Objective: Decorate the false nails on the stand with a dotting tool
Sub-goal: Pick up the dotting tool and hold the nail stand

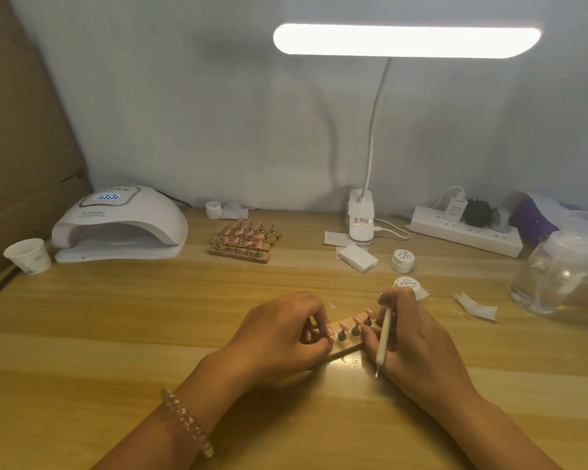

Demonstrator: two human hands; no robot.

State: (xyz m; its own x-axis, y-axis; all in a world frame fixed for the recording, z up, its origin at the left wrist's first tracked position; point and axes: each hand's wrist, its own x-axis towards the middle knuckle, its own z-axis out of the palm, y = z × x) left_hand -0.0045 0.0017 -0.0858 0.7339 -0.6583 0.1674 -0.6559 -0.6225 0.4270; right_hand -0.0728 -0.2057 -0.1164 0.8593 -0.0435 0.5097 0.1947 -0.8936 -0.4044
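Steadying: the left hand [279, 330] curls its fingers over the left end of the stand [345, 349], pinching it down on the table [150, 317].
Tool grip: the right hand [418, 344] has its fingers wrapped round the dotting tool [384, 337]. The near ball tip points back toward the person, and the far end is hidden under the fingers.
Nails: pink false nails [345, 323] perch on small metal posts along the stand, between the two hands.
Risk, knocking: the right fingers crowd the rightmost posts, so a careless turn of the tool could likely tip a nail off its post.
Risk, skating: the stand is held at one end only, so a press near the free end may swing it.
Risk, smearing: the tool is gripped far up the shaft, so the tip would probably wobble and drag a dot.
Paint: a gel pot [407, 284] sits just beyond the right hand. Whether either tip carries gel cannot be told.
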